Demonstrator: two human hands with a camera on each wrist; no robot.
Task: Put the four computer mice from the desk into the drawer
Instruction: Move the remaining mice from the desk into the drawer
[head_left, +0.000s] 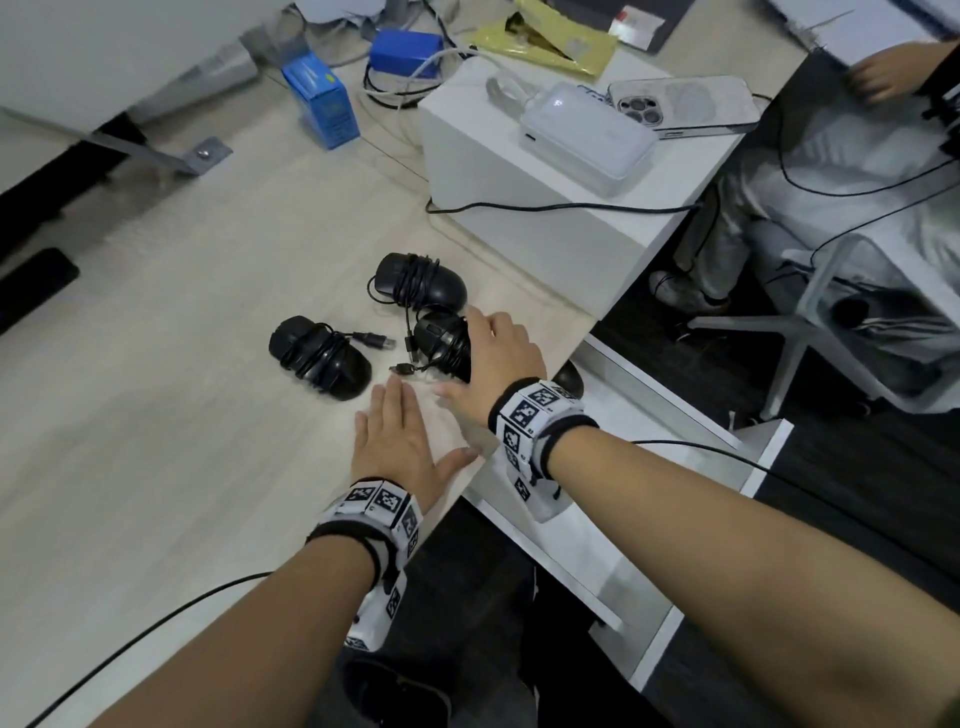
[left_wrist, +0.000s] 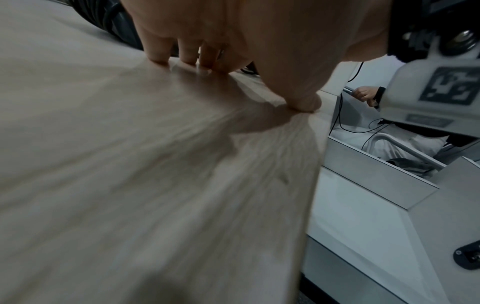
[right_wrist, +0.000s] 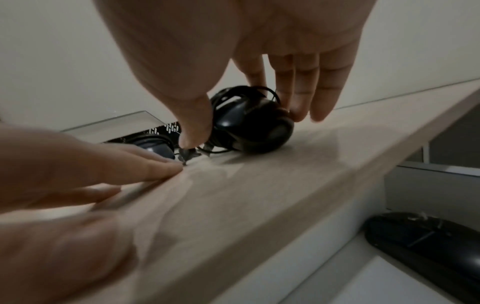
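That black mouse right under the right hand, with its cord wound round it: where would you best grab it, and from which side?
Probably from above, across its width. The mouse lies flat on the desk, domed back up, so the right hand can span it, thumb on one flank, fingers on the other. Gripping over the wound cord should pin the loops; the loose plug will likely dangle.

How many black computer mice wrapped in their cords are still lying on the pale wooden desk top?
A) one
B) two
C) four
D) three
D: three cord-wrapped black mice lie on the pale wooden desk top: the far mouse, the left mouse and the near mouse under the right hand; a fourth black mouse already lies in the open white drawer.
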